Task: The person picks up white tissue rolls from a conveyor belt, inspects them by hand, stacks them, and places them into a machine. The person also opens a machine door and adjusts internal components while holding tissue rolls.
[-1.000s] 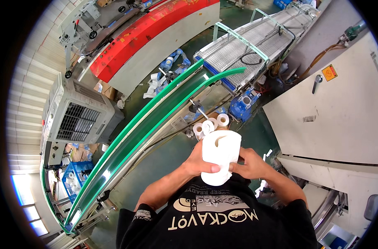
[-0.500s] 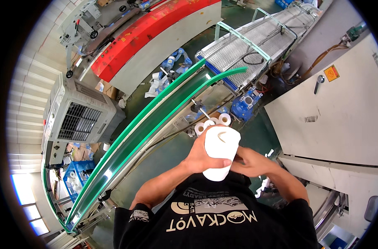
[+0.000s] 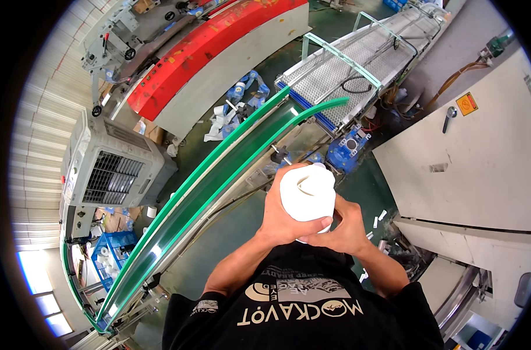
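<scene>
A white paper roll [image 3: 308,195] is held up in front of my chest, its flattened end with a small folded slit facing up. My left hand [image 3: 275,213] wraps round its left side, thumb lying across the near face. From the right, my right hand [image 3: 342,229] grips the lower part of the roll, its fingers partly hidden behind it. The two thumbs nearly meet at the roll's near side. What lies directly beneath the roll is hidden by it and by my hands.
A green-edged curved chute [image 3: 219,175] runs from lower left up to a metal conveyor [image 3: 329,87]. A blue motor [image 3: 347,149] sits under the conveyor's end. On the right stands a white cabinet [image 3: 463,157]; at left are an air cooler [image 3: 117,166] and a blue crate [image 3: 107,256] of rolls.
My right hand has come round to the roll's near right side, its thumb now showing. The roll has shifted slightly, and the cluster of rolls behind it is now mostly hidden.
</scene>
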Demonstrator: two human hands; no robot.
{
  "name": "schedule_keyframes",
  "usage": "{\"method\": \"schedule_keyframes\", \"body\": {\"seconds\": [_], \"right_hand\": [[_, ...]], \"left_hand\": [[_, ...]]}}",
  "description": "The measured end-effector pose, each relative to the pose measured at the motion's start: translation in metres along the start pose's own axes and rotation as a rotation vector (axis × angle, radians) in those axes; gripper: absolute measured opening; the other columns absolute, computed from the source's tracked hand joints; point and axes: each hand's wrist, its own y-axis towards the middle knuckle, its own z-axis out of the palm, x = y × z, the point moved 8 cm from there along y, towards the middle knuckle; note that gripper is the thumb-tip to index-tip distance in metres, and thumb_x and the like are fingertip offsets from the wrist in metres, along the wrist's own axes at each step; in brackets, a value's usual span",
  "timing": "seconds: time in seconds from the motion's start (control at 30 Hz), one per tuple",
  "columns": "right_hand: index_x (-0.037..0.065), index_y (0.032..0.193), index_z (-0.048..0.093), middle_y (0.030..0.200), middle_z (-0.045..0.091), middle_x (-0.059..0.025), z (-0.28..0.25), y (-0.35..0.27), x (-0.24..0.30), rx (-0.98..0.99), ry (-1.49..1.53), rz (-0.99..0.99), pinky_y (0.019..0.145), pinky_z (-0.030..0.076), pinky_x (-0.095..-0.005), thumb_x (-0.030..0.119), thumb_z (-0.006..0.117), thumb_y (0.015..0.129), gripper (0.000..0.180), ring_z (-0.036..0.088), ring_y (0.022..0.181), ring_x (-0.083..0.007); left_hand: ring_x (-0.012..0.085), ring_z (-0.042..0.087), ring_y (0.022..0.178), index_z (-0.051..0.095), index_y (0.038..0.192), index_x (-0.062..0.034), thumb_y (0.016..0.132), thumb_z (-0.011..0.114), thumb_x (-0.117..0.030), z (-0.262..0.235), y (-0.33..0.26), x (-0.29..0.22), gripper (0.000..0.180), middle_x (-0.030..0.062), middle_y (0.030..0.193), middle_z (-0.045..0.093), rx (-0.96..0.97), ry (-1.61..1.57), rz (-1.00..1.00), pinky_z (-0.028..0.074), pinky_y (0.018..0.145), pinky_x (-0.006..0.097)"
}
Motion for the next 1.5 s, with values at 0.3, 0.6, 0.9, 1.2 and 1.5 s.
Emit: {"method": "schedule_keyframes", "body": {"seconds": [0.3,0.6,0.9,1.2,1.5], "right_hand": [[-0.004,0.142,0.047,0.132,0.061,-0.0103,0.03,0.021,-0.07,0.051,0.317,0.117,0.104,0.047,-0.037,0.012,0.092,0.07,0.086,0.059,0.122,-0.0198],[0.0,0.16,0.015,0.16,0.033,-0.019,-0.006,0.03,0.005,0.193,0.595,-0.083,0.117,0.033,-0.0403,0.023,0.09,0.075,0.116,0.037,0.145,-0.0269],[-0.006,0.15,0.04,0.138,0.057,-0.0136,0.007,0.048,0.026,0.139,0.18,0.105,0.106,0.045,-0.0338,0.006,0.073,0.086,0.072,0.056,0.126,-0.0188],[-0.005,0.146,0.045,0.132,0.06,-0.0109,0.018,0.052,0.022,0.097,0.172,0.154,0.103,0.046,-0.0321,0.01,0.079,0.08,0.075,0.058,0.12,-0.0168],[-0.001,0.137,0.051,0.126,0.062,-0.0081,0.02,0.049,0.017,0.036,-0.003,0.136,0.102,0.046,-0.0324,0.006,0.078,0.074,0.069,0.059,0.117,-0.0159]], "left_hand": [[0.022,0.059,0.119,0.038,0.142,0.0018,0.065,0.094,-0.022,-0.038,0.005,0.052,0.098,0.014,0.128,0.059,-0.04,0.106,-0.209,0.049,0.102,0.038],[0.0327,0.052,0.131,0.037,0.146,-0.0008,0.05,0.101,-0.025,-0.043,-0.005,0.019,0.118,0.017,0.137,0.053,0.058,0.207,0.075,0.043,0.109,0.044],[0.0423,0.052,0.128,0.041,0.142,-0.0021,0.047,0.101,-0.028,-0.036,-0.003,-0.013,0.115,0.0195,0.136,0.053,0.063,0.584,0.38,0.044,0.107,0.052],[0.0419,0.052,0.127,0.042,0.141,-0.0016,0.047,0.1,-0.027,-0.044,-0.005,-0.014,0.113,0.0204,0.136,0.053,0.028,0.572,0.415,0.044,0.107,0.052],[0.0381,0.051,0.126,0.039,0.142,-0.0034,0.052,0.099,-0.02,-0.041,-0.011,-0.004,0.109,0.0191,0.136,0.049,0.072,0.56,0.424,0.043,0.106,0.049]]}}
